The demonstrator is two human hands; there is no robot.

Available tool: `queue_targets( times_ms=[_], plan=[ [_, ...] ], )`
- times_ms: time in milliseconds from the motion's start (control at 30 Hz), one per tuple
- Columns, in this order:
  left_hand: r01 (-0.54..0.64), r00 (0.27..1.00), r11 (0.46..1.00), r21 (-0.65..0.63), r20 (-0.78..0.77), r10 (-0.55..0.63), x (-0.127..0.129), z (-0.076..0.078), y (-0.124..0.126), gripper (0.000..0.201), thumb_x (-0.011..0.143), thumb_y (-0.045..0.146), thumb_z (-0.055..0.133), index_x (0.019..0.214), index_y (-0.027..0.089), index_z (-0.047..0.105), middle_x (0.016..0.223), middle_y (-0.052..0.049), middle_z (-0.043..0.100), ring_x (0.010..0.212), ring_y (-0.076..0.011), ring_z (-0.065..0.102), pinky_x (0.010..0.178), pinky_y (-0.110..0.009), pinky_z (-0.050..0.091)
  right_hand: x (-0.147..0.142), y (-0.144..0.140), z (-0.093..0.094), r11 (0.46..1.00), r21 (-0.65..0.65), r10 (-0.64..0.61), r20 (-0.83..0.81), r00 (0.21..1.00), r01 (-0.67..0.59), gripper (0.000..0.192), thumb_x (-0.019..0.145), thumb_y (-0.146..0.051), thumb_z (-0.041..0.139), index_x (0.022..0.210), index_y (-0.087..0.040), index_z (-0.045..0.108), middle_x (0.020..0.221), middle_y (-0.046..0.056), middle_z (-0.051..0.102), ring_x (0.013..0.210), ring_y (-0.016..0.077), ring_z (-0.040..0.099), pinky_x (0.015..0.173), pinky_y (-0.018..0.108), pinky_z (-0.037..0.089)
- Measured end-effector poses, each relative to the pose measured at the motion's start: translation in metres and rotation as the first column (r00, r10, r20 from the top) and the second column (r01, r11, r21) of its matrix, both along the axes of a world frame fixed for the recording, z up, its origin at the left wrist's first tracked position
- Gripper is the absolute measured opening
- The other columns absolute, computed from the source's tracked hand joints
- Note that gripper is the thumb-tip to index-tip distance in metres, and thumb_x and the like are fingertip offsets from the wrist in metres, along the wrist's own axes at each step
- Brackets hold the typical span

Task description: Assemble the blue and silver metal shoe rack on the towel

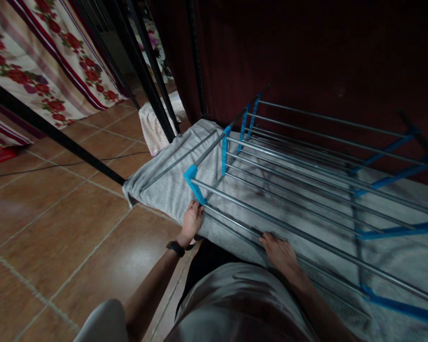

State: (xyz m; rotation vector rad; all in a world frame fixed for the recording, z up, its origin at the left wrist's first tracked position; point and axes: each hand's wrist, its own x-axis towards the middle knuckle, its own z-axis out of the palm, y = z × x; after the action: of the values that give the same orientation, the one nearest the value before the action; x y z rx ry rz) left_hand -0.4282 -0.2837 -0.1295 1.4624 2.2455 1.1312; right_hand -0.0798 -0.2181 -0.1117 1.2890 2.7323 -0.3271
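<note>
A metal drying rack (306, 156) with grey rods and blue plastic joints stands over a grey towel (171, 190) spread on the floor. My left hand (191, 221), with a black watch on the wrist, grips the near corner of the rack just below a blue joint (193, 183). A little to the right, my right hand (278, 251) rests on a low rod at the rack's near side, fingers curled around it.
Brown floor tiles (57, 228) spread to the left. A black metal frame (142, 71) and a floral curtain (39, 61) stand at the back left, with a striped cloth bundle (151, 126) by the frame. A dark red wall (324, 52) is behind the rack. A thin cable (57, 165) crosses the floor.
</note>
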Motion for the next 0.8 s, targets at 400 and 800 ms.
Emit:
queue_targets(
  times_ms=[400,800],
  plan=[
    [-0.046,0.999,0.999,-0.027,-0.017,0.045,0.002,0.000,0.001,0.016,0.093,0.020,0.046,0.095,0.018,0.062,0.098,-0.011,0.061,0.090,-0.0234,0.063,0.087,-0.038,0.052,0.000,0.003,0.000,1.000,-0.016,0.006,-0.013,1.000,-0.006,0.036,0.107,-0.038,0.029,0.105,-0.022,0.061,0.095,0.007,0.075,0.085,0.0209,0.072,0.072,0.032,0.044],
    [0.042,0.999,0.999,-0.007,-0.017,-0.042,-0.007,0.012,-0.002,0.030,0.093,0.040,0.046,0.101,0.018,0.065,0.100,-0.011,0.063,0.099,-0.0271,0.062,0.093,-0.042,0.050,0.017,-0.018,-0.001,0.948,0.263,-0.114,-0.243,0.963,0.179,0.029,0.104,-0.041,0.043,0.101,-0.020,0.063,0.098,0.008,0.070,0.091,0.0231,0.063,0.087,0.037,0.042]
  ],
)
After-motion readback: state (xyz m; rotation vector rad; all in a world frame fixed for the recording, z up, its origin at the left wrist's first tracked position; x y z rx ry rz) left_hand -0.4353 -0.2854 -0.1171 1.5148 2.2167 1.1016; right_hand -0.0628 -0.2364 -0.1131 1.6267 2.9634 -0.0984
